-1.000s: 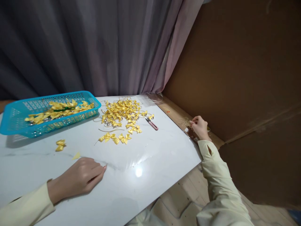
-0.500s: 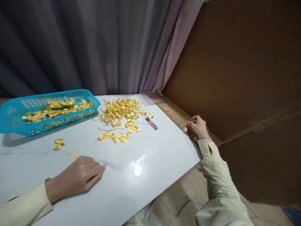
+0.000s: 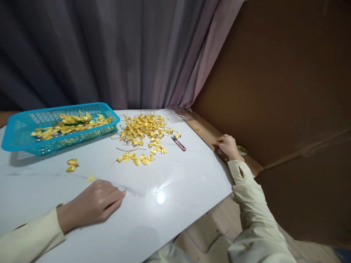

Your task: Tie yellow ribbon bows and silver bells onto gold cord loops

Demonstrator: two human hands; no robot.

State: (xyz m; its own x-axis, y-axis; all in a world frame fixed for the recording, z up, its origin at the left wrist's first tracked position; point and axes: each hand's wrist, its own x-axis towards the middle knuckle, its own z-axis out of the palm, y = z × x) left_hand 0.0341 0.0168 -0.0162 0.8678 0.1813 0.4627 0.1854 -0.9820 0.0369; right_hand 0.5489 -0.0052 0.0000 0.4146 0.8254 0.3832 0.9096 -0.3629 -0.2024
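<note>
My left hand point(image 3: 97, 202) rests on the white table point(image 3: 175, 219), its fingers closed; what its fingertips pinch, if anything, is too small to make out. A yellow ribbon scrap point(image 3: 90, 178) lies just behind it, and a yellow bow point(image 3: 72, 165) sits farther left. Past the table's right edge, my right hand point(image 3: 228, 146) is closed on thin pale cords point(image 3: 214, 140) above a wooden strip. Near the middle of the table is a heap of yellow bows point(image 3: 144, 126) with cords and small silvery bells. Small pink snips point(image 3: 178, 144) lie right of the heap.
A blue basket point(image 3: 20, 146) holding yellow bows and silvery bells stands at the back left. Behind the table hangs a grey curtain point(image 3: 115, 54). Brown cardboard point(image 3: 287, 80) rises on the right, with a roll of tape point(image 3: 242, 149) at its foot.
My right hand has shifted slightly left, uncovering more of the tape roll, and holds the thin cords. My left hand keeps its closed pose. The whole view has shifted a little.
</note>
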